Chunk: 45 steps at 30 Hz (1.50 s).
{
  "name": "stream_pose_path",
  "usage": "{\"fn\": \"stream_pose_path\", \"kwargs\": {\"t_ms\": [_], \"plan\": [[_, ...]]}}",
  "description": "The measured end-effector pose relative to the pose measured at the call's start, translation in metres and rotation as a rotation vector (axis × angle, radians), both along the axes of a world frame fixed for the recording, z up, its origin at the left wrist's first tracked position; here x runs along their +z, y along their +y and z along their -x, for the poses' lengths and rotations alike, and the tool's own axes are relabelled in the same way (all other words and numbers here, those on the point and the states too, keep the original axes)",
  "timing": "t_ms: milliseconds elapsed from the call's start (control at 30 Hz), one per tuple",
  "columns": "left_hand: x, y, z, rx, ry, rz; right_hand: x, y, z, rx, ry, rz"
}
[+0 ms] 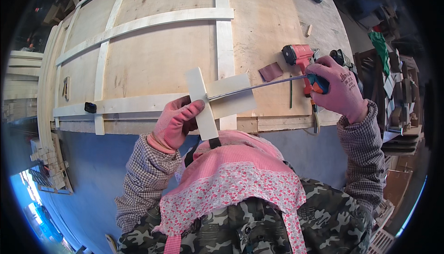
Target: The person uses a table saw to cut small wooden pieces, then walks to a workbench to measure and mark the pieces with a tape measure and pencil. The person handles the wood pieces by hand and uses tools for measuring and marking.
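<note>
My left hand, in a pink glove, grips a short pale wooden slat, thumb on its face and the other fingers partly hidden behind. A second flat wooden piece extends right from behind this slat, the two forming a rough T shape. In my gloved right hand is the blue and orange handle of a long-shafted screwdriver. Its shaft runs left across the second piece, and the tip meets the slat's right edge near my left thumb. Whether the tip touches a fastener is too small to tell.
Beneath the hands is a large plywood panel with pale battens. A red pneumatic nailer, another power tool, sandpaper and a green pencil-like stick lie to the right. A black tape-measure-like object sits left; stacked timber stands beyond.
</note>
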<state>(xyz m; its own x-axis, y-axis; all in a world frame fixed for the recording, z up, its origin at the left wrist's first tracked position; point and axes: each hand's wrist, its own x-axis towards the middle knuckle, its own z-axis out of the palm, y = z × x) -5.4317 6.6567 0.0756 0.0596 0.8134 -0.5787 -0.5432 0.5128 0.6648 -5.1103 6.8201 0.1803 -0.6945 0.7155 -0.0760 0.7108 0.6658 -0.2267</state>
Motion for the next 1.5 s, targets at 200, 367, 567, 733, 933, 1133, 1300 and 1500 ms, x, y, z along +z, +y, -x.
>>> {"fn": "stream_pose_path", "kwargs": {"t_ms": [200, 367, 567, 733, 933, 1133, 1300, 1500], "plan": [[-0.009, 0.000, 0.004, 0.026, -0.088, -0.018, 0.000, 0.000, 0.002, 0.015, 0.002, -0.015], [-0.012, 0.002, 0.007, 0.012, -0.085, -0.014, -0.001, 0.002, 0.003, 0.033, -0.015, -0.039], [-0.006, 0.001, 0.004, -0.016, -0.038, 0.012, -0.002, 0.005, 0.004, 0.020, -0.036, -0.044], [-0.002, 0.003, 0.004, -0.020, -0.023, 0.045, -0.003, 0.005, 0.003, 0.035, -0.040, -0.051], [-0.001, 0.006, 0.003, -0.015, -0.062, 0.025, -0.003, 0.006, 0.003, 0.019, -0.036, -0.025], [-0.002, 0.004, -0.001, -0.011, -0.061, 0.053, -0.005, 0.003, -0.001, -0.004, -0.022, -0.012], [0.000, 0.006, 0.001, -0.033, -0.071, 0.058, -0.006, 0.003, -0.001, 0.002, -0.018, -0.008], [0.003, 0.003, -0.004, -0.041, -0.023, 0.051, -0.008, 0.002, -0.003, 0.007, -0.014, -0.012]]}}
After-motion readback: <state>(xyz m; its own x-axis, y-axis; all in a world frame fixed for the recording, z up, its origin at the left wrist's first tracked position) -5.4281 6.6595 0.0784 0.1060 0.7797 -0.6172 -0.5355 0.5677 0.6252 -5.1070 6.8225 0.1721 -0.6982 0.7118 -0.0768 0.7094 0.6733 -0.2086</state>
